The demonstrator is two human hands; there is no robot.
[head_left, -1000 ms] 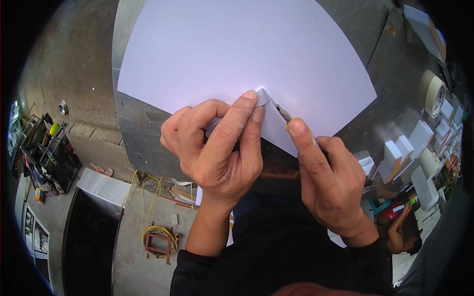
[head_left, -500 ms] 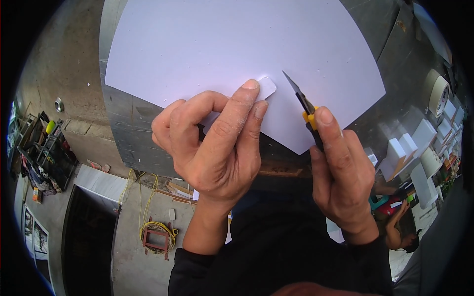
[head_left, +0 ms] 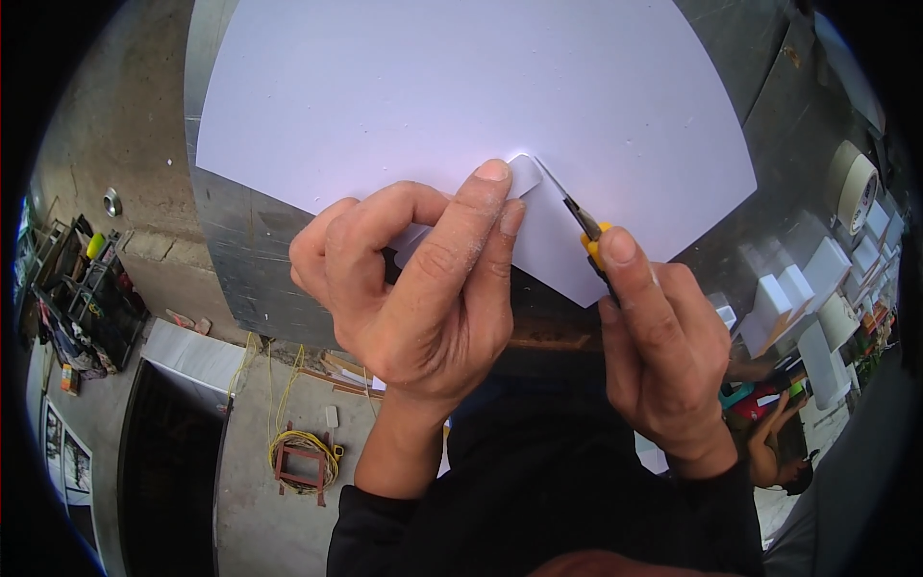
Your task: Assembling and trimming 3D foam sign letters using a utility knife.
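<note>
Grip of left hand (head_left: 413,288) closed on small white piece (head_left: 526,177), right hand (head_left: 670,361) closed around yellow-and-black knife (head_left: 591,244)

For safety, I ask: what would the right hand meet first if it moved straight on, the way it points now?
Leading with its utility knife, the right hand would probably first meet the small white piece held by the left hand; whether the blade touches it is unclear.

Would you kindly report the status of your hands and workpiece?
Left hand pinching small white piece. Right hand holding yellow-black knife, blade beside piece. White sheet below; no obstruction visible.
</note>
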